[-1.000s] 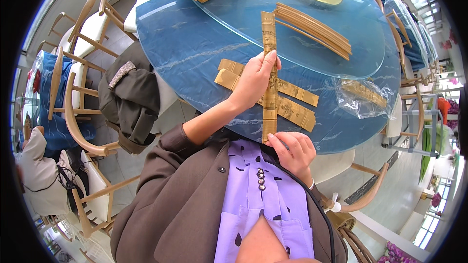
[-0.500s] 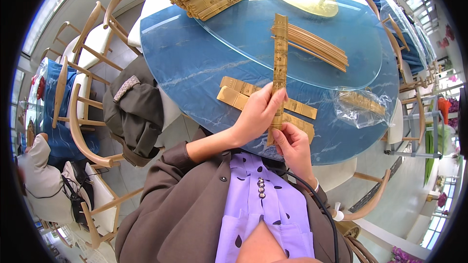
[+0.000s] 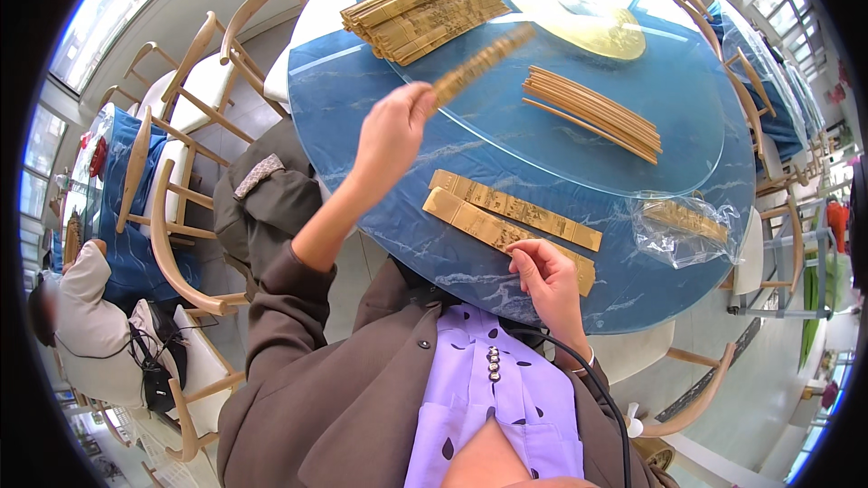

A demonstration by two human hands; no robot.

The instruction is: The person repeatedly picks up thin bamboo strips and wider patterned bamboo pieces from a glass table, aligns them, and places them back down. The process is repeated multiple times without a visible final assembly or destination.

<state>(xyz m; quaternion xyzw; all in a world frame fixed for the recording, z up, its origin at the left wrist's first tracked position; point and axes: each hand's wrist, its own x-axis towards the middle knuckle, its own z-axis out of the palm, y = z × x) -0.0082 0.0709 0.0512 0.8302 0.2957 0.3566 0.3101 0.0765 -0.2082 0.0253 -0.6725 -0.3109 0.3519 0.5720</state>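
Observation:
My left hand [image 3: 393, 131] grips one end of a gold printed paper chopstick sleeve [image 3: 475, 68], smeared by motion, its far end slanting up to the right. Below it on the table, two flat gold sleeves lie side by side: the farther sleeve [image 3: 515, 208] and the nearer sleeve [image 3: 479, 224]. Over the nearer one is my right hand [image 3: 547, 280], thumb and forefinger drawn together with nothing visible between them. A thick pile of gold sleeves [image 3: 425, 14] lies at the far left of the table. Bare wooden chopsticks [image 3: 592, 113] rest in a bundle on the glass turntable [image 3: 669, 149].
A clear plastic bag [image 3: 683, 230] with gold sleeves in it lies at the right of the blue marbled tabletop [image 3: 334, 126]. A yellow round thing [image 3: 606, 36] sits farther back. Wooden chairs [image 3: 167, 235] surround the table; one bears a dark coat [image 3: 271, 181]. Another person [image 3: 108, 307] sits at the left.
Both hands held one sleeve upright in front of me. Now my left hand carries it up and left toward the pile, while my right hand has let go and stays near the flat sleeves.

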